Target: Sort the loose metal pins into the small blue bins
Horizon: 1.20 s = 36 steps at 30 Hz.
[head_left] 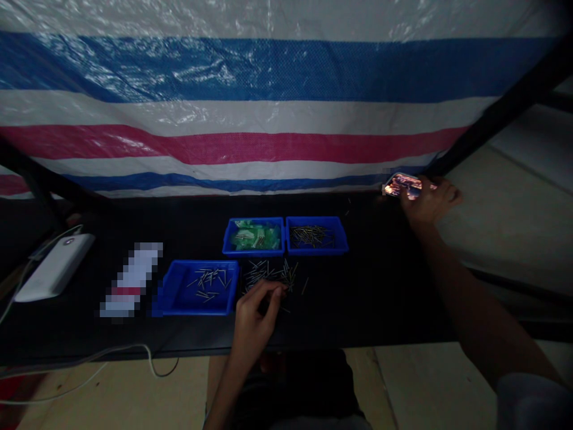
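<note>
My left hand (259, 307) rests at the near side of a loose pile of thin metal pins (261, 270) on the black table. Its thumb and fingertips are pinched together; whatever is between them is too small to make out. Far to the right, my right hand (432, 202) grips a lit smartphone (403, 186) near the table's back corner. Left of the pile stands a blue tray (174, 292) with some scattered pins. Behind the pile sit two more blue trays: one (227, 239) with greenish plastic packets, the other (344, 242) with dark pins.
A white power bank (54, 269) with a cable lies at the left. Beside it is a pixelated flat object (132, 280). A striped plastic sheet (286, 71) hangs behind the black table (367, 298). White cable (150, 358) loops over the front edge.
</note>
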{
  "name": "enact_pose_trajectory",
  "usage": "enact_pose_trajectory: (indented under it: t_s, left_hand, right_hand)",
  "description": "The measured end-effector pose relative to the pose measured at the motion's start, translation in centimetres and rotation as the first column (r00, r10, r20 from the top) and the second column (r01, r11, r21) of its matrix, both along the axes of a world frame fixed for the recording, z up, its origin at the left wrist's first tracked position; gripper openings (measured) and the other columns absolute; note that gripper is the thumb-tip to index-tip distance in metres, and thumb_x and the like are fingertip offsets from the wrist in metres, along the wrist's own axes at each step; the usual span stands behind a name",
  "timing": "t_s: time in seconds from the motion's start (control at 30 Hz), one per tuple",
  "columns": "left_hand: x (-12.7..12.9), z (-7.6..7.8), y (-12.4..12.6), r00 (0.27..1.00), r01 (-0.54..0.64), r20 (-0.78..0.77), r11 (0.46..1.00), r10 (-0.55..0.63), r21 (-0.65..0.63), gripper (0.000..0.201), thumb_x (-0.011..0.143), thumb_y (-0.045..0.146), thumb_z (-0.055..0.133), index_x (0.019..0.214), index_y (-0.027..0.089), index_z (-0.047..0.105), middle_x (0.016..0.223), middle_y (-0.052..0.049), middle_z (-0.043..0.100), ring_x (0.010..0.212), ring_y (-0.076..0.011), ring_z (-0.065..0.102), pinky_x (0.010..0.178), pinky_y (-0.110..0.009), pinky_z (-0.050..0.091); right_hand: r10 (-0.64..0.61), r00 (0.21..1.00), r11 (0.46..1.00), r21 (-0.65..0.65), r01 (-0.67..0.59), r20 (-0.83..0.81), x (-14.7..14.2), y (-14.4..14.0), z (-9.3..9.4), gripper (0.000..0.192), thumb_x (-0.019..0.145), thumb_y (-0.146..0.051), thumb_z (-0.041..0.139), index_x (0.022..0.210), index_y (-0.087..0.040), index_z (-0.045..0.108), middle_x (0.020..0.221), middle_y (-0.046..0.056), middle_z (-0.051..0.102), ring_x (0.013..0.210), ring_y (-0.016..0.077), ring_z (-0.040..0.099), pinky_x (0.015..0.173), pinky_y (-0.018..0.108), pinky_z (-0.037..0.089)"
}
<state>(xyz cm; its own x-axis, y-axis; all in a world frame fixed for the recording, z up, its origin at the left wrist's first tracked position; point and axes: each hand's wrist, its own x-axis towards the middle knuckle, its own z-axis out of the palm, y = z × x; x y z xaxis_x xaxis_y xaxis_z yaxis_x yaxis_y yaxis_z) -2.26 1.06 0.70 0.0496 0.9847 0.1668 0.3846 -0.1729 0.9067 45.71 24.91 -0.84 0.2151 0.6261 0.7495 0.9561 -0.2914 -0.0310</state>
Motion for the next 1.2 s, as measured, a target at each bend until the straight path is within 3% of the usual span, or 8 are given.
enact_pose_trajectory:
  t_s: [0.27,0.5,0.83,1.2]
  left_hand:
    - [0.0,0.0,-0.1,1.000,0.004,0.006,1.000,-0.003,-0.013,0.021,0.102,0.030,0.057,0.097,0.022,0.076,0.093,-0.004,0.077,0.089,-0.0201,0.072,0.080,-0.029,0.054]
    - [0.0,-0.1,-0.1,1.000,0.000,-0.003,1.000,0.000,0.005,0.020,0.102,0.029,0.058,0.095,0.022,0.076,0.093,-0.004,0.078,0.089,-0.0205,0.073,0.080,-0.029,0.055]
    - [0.0,0.0,-0.1,1.000,-0.002,-0.017,1.000,0.002,-0.002,0.020,0.102,0.029,0.058,0.096,0.022,0.076,0.093,-0.004,0.077,0.089,-0.0198,0.072,0.081,-0.029,0.055]
    - [0.0,-0.2,0.0,1.000,0.011,0.001,1.000,-0.011,-0.004,0.019,0.102,0.029,0.058,0.097,0.022,0.075,0.092,-0.002,0.076,0.089,-0.0184,0.071,0.081,-0.028,0.053]
  right_hand:
    - [-0.002,0.999,0.999,-0.046,0.000,-0.051,0.0,-0.1,0.1,0.065,0.096,-0.067,0.043,0.137,-0.019,0.057,0.139,0.023,0.050,0.127,0.0367,0.040,0.107,0.056,0.019]
    - [0.002,0.998,0.999,-0.042,-0.005,-0.060,-0.2,-0.1,0.2,0.056,0.098,-0.060,0.051,0.137,-0.020,0.058,0.138,0.024,0.051,0.124,0.0386,0.040,0.104,0.059,0.021]
    - [-0.008,0.998,0.999,-0.044,0.005,-0.067,-0.2,0.0,0.3,0.058,0.099,-0.062,0.045,0.136,-0.019,0.059,0.137,0.024,0.051,0.125,0.0378,0.040,0.107,0.056,0.018]
    - [-0.010,1.000,0.999,0.035,0.010,0.007,1.0,0.7,-0.7,0.060,0.097,-0.067,0.047,0.133,-0.021,0.061,0.133,0.019,0.055,0.123,0.0349,0.045,0.107,0.054,0.024]
